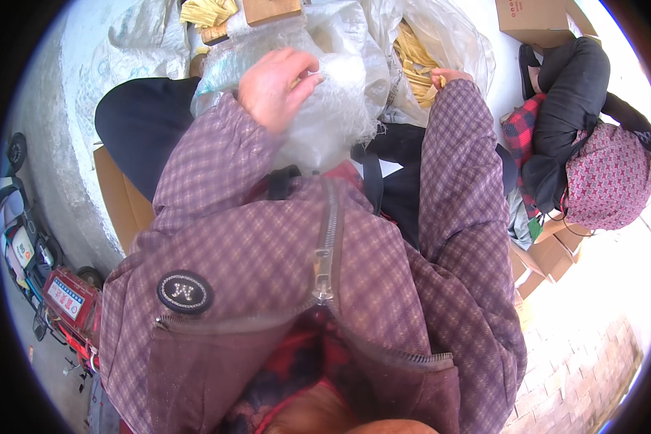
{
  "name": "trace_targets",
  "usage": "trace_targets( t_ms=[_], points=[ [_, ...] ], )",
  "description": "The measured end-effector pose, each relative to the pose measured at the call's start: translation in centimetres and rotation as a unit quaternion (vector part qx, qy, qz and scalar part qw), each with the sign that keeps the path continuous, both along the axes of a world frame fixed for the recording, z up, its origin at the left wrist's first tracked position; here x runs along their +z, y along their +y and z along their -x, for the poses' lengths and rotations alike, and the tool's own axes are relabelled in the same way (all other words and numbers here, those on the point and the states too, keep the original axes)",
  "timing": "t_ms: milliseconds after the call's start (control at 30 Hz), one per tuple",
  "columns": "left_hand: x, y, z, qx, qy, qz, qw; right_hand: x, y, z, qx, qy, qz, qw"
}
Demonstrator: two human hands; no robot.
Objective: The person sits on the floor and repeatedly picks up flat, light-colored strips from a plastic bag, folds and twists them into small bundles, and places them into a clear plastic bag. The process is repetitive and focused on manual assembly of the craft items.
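Observation:
My left hand [276, 88] is raised over a white translucent plastic sheet [333, 108] with frayed edges, draped across my lap. Its fingers curl toward the thumb, and a tiny yellowish bit shows between them, too small to name. Farther right, my right hand [452, 75] is mostly hidden behind its sleeve. The visible fingers are closed at a small yellow strip [442, 81], beside an open clear plastic bag [456, 40]. Inside that bag lie many flat, pale yellow strips [412, 69].
A bundle of yellow strips [208, 11] rests by a cardboard box [270, 9] at the far side. Another person [607, 166] sits bent over at the right, near cardboard boxes [550, 257]. Another carton [535, 22] stands at the far right. Parked vehicles [69, 300] are at the left.

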State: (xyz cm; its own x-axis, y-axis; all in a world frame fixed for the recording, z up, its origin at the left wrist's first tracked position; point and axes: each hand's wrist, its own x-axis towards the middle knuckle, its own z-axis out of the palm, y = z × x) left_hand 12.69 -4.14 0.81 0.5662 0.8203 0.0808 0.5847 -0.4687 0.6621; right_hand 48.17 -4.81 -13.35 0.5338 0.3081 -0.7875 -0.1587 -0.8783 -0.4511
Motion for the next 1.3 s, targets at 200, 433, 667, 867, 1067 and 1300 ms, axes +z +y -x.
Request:
trace_targets(
  t_ms=[200,433,667,867,1067,1300],
  points=[
    [-1.0,0.0,0.0,-0.012,-0.04,0.073,0.996,2.7,0.1,3.4,0.048,0.16,-0.154,0.974],
    [0.9,-0.2,-1.3,0.009,-0.133,0.243,0.961,15.8,-2.2,11.8,0.275,0.152,-0.46,0.83],
    [3.2,-1.3,-1.2,-0.01,-0.325,0.341,0.882,25.1,-3.7,16.2,0.278,0.105,-0.549,0.781],
    [7.9,-1.2,-1.5,0.019,-0.483,0.182,0.856,23.6,-4.7,18.1,0.298,0.12,-0.49,0.81],
    [3.0,-1.2,-1.3,0.01,-0.262,0.235,0.936,21.3,-5.9,18.4,0.308,-0.109,-0.486,0.811],
    [1.0,-1.4,-0.5,0.069,-0.226,0.14,0.961,20.3,-4.2,18.9,0.215,-0.045,-0.503,0.836]
  ],
)
